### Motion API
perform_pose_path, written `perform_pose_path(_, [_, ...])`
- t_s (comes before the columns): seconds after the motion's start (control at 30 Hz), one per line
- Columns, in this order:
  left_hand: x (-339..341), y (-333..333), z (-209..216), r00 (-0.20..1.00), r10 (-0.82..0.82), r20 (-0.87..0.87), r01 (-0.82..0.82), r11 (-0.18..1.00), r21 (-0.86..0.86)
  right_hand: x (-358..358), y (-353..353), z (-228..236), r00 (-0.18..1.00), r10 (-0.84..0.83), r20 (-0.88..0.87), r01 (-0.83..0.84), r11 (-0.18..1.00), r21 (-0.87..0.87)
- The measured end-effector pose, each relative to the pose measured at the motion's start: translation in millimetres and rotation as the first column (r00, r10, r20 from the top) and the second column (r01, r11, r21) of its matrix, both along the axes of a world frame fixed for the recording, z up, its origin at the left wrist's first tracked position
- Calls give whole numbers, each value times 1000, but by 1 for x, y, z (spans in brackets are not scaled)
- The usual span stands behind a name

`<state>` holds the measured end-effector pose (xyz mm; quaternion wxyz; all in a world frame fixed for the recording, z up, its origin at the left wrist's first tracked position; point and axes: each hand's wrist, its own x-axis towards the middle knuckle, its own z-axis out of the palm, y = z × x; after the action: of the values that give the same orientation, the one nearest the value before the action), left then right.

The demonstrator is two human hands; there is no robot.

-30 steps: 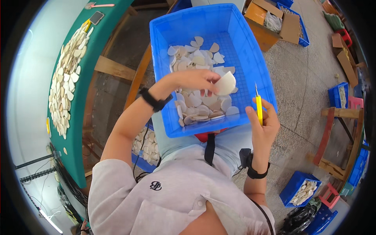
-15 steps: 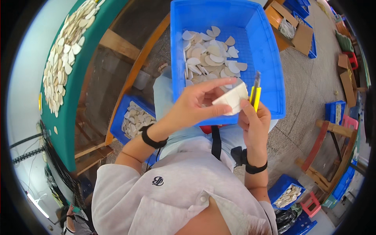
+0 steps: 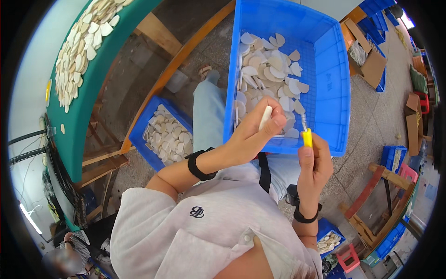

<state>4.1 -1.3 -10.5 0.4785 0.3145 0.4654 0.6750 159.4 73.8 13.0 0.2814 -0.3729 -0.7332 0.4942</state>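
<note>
A thin white half-round piece is pinched edge-on between the thumb and fingers of the left hand. The hand is closed around it. A small tool with a yellow handle and a thin metal tip is gripped in the closed right hand. The tip is pointed up and is just beside the white piece. It cannot be told if the two are touching.

Both hands are held over the near edge of a big blue plastic crate, which is rested on the person's lap. Many more flat white and cream pieces are heaped inside this crate.

A black band is worn on each wrist. A white top is worn by the person.

A smaller blue crate is set on the floor to the left, and it is filled with the same kind of pieces. A green table is seen further left, with a long pile of pale pieces spread on it. More blue crates and brown cardboard boxes are seen on the right.
</note>
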Motion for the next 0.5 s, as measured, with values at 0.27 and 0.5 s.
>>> perform_pose_path(0.27, [-3, -1, 0, 930, 105, -353, -85, 994, 72, -9, 1, 20, 957, 211, 201, -280, 859, 429])
perform_pose_path(0.5, [-2, -4, 6, 884, 153, -443, -146, 988, 50, -7, -1, 21, 941, 166, 294, -307, 781, 544])
